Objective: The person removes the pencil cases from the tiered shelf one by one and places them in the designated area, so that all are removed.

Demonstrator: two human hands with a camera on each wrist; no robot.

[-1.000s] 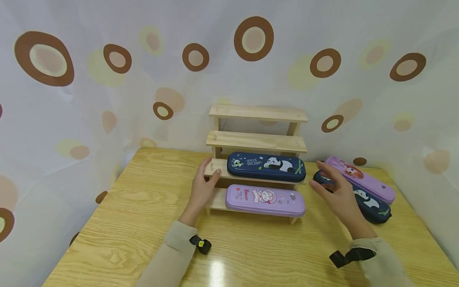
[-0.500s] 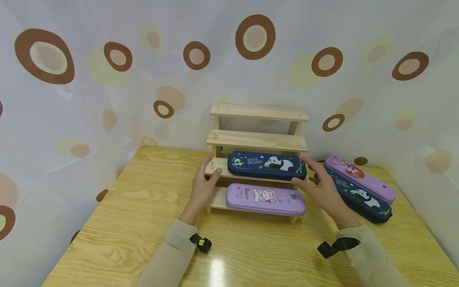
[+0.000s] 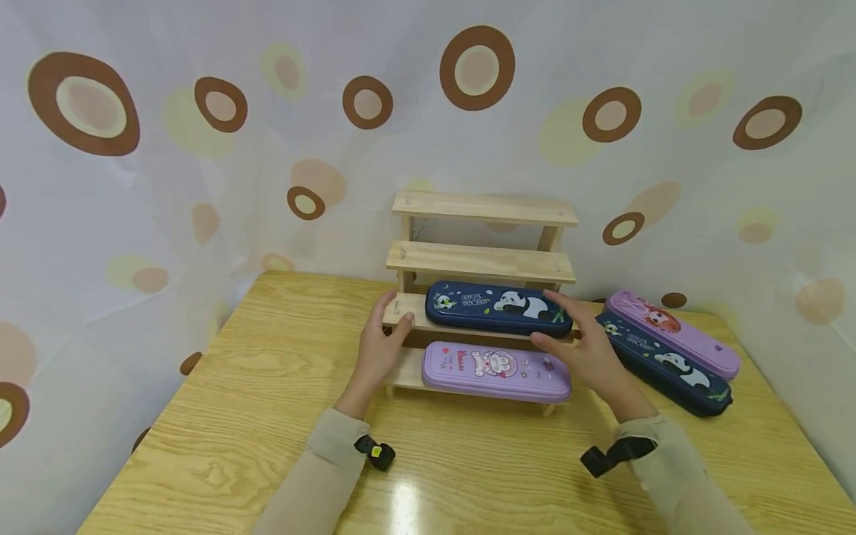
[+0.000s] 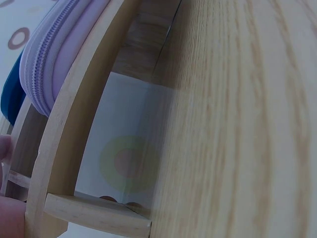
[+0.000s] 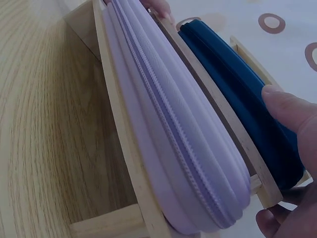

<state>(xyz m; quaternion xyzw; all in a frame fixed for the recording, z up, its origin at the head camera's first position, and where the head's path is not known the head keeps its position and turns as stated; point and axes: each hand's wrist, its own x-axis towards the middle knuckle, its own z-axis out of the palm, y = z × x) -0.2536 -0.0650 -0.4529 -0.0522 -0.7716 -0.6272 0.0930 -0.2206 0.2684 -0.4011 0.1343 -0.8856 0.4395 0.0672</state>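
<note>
A pale wooden stepped shelf (image 3: 478,260) stands at the back of the table. A navy panda pencil case (image 3: 498,307) lies on its second step, and a purple pencil case (image 3: 495,371) lies on the lowest step. My left hand (image 3: 393,316) grips the left end of the second step, thumb in front. My right hand (image 3: 550,321) is spread at the right end of the navy case, its fingers fairly straight and touching it. The right wrist view shows the purple case (image 5: 173,124), the navy case (image 5: 237,94) and one of my fingertips (image 5: 290,111) resting on the navy case.
To the right of the shelf, a second navy panda case (image 3: 662,362) and a second purple case (image 3: 672,334) lie side by side on the wooden table (image 3: 267,416). A spotted curtain (image 3: 200,148) closes in the back and both sides. The top two steps hold nothing.
My right hand has moved left, from above the two cases on the table to the right end of the navy case on the shelf. The left hand has stayed put.
</note>
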